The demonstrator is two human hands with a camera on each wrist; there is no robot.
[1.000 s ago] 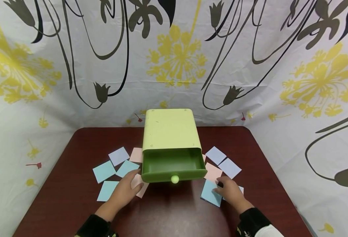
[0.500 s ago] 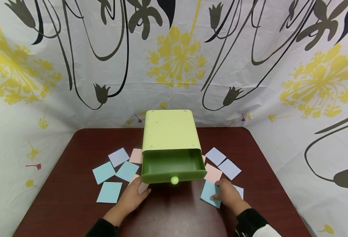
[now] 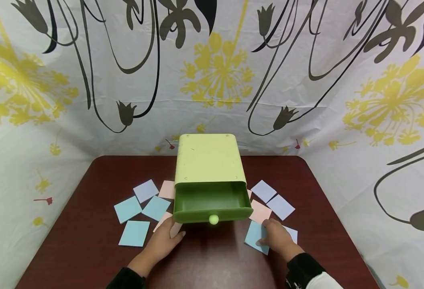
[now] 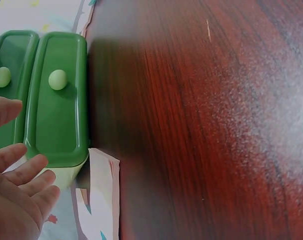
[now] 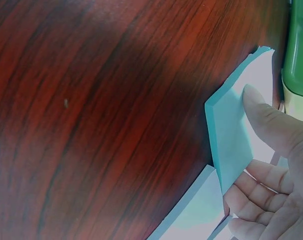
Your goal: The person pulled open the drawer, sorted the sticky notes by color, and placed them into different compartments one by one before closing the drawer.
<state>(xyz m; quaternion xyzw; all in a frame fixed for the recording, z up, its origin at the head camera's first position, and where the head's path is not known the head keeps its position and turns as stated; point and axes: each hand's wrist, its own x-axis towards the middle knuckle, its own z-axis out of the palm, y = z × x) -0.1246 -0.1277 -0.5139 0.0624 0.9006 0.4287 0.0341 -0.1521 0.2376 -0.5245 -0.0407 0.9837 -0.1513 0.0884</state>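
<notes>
In the head view my left hand (image 3: 163,241) is beside the left front corner of a yellow-green drawer box (image 3: 210,160), its spread thumb and fingers over a pink sticky note pad (image 3: 175,228). The left wrist view shows the fingers loosely bent, with the pink pad (image 4: 104,190) standing out beyond them near the green drawer front (image 4: 59,120). My right hand (image 3: 278,237) grips the near part of a blue sticky note pad (image 3: 254,237). In the right wrist view the thumb (image 5: 261,112) lies on the blue pad (image 5: 229,140), the other fingers curled at its edge.
The box's drawer (image 3: 212,200) is pulled out, with a round pale knob (image 3: 213,219). Left of the box lie blue notes (image 3: 134,233), a lilac note (image 3: 146,190) and pink ones. Pink (image 3: 259,211) and lilac notes (image 3: 280,206) lie to its right. A patterned cloth hangs behind the table.
My left hand has moved right and down, from beside the pink pad to over it, and then stayed. My right hand has shifted slightly left on the blue pad.
</notes>
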